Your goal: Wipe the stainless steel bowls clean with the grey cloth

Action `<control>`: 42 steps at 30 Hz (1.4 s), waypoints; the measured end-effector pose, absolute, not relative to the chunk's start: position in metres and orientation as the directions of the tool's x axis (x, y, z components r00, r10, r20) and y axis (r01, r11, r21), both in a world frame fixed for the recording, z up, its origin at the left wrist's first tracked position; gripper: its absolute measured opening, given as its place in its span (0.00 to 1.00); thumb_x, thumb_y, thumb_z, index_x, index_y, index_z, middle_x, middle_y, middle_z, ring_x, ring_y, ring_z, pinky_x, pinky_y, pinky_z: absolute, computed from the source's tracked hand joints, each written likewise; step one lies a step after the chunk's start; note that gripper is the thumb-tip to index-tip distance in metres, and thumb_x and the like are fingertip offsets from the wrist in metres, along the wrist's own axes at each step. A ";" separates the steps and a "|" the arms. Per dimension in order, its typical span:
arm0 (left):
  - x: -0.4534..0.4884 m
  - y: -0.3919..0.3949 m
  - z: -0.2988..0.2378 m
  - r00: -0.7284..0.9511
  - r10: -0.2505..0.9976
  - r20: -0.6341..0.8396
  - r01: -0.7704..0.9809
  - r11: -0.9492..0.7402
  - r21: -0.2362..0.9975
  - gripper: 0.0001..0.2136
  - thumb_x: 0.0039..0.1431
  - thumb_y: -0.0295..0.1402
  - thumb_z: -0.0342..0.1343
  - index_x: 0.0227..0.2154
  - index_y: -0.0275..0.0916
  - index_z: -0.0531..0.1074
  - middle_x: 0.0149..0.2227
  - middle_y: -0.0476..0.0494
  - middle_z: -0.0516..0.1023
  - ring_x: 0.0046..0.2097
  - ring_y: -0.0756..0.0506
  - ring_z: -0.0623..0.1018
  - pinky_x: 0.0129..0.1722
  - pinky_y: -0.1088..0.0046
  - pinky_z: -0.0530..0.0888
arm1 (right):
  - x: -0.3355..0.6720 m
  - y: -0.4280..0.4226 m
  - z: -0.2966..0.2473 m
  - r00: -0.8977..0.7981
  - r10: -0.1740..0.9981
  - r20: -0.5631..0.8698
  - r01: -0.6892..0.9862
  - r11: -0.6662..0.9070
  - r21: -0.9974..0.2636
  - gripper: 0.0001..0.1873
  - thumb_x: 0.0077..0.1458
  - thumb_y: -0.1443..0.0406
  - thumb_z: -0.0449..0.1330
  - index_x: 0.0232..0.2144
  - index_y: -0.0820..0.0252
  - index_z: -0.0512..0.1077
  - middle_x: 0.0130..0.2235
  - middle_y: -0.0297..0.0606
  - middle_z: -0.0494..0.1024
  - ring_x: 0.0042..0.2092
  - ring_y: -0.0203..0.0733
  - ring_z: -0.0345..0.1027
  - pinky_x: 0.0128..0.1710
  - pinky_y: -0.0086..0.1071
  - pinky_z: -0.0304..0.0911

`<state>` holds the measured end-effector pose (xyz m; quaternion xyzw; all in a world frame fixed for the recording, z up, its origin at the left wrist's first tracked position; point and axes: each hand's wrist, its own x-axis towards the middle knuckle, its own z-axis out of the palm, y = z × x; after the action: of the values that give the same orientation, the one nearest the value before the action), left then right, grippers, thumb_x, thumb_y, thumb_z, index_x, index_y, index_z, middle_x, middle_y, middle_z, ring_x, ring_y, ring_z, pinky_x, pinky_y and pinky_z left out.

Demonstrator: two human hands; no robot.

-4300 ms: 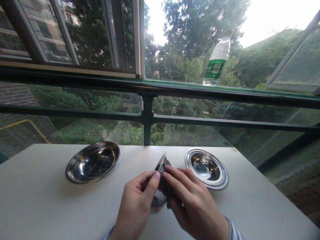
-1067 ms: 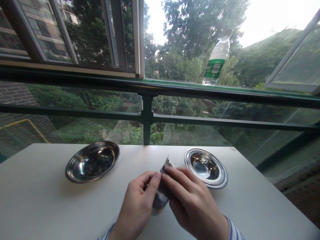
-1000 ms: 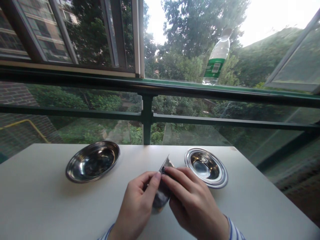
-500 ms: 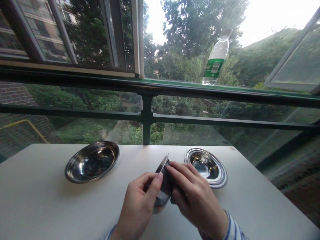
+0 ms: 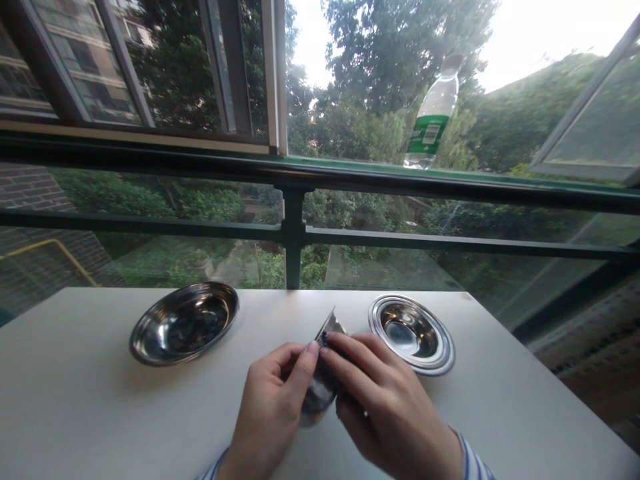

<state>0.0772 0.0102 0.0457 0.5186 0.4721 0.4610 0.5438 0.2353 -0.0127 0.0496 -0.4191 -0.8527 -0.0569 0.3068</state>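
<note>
My left hand pinches a shiny grey metal dish between thumb and fingers. The dish is tilted nearly edge-on above the table, its rim rising to a pointed-looking end; the fingers cover much of it, so its full shape is hidden. My right hand is curled over the dish's right side. A dark, crumpled cloth-like bit shows under its fingertips, pressed against the metal near the rim. Most of that dark piece is out of sight beneath the hand.
On the white table, an oval steel bowl stands at the left. A wide-rimmed steel bowl stands at the right, close to my right hand. A green railing runs behind, with a plastic bottle on the ledge.
Both hands have shifted slightly left with the metal dish. My right fingertips, with the dark bit, have slid down and left along its rim, uncovering more metal near the tip.
</note>
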 end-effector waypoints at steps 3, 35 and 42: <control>0.077 0.010 0.047 0.093 0.995 -0.040 -0.007 0.041 0.999 0.16 0.50 0.44 0.57 0.22 0.34 0.74 0.21 0.47 0.73 0.25 0.49 0.70 0.24 0.77 0.68 | 0.237 -0.012 0.051 -0.373 0.712 0.595 0.782 0.586 -0.211 0.22 0.53 0.71 0.51 0.51 0.66 0.65 0.50 0.49 0.70 0.46 0.48 0.63 0.43 0.44 0.68; 0.078 0.006 0.048 0.117 0.990 -0.079 -0.035 0.084 0.996 0.17 0.51 0.46 0.56 0.21 0.34 0.73 0.20 0.47 0.72 0.24 0.50 0.69 0.23 0.77 0.67 | 0.235 -0.013 0.050 -0.345 0.714 0.610 0.792 0.570 -0.218 0.22 0.52 0.72 0.50 0.51 0.68 0.65 0.50 0.49 0.70 0.46 0.48 0.61 0.44 0.44 0.68; 0.076 0.008 0.045 0.169 0.981 -0.092 -0.059 0.104 0.993 0.17 0.51 0.45 0.56 0.26 0.33 0.75 0.22 0.47 0.73 0.24 0.50 0.70 0.24 0.77 0.68 | 0.233 -0.015 0.050 -0.412 0.683 0.603 0.765 0.619 -0.177 0.24 0.50 0.72 0.51 0.51 0.68 0.66 0.51 0.49 0.69 0.47 0.49 0.61 0.44 0.45 0.67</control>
<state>0.0765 0.0080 0.0449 0.4974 0.4634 0.4480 0.5806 0.2330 -0.0148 0.0498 -0.4321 -0.8380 -0.0629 0.3272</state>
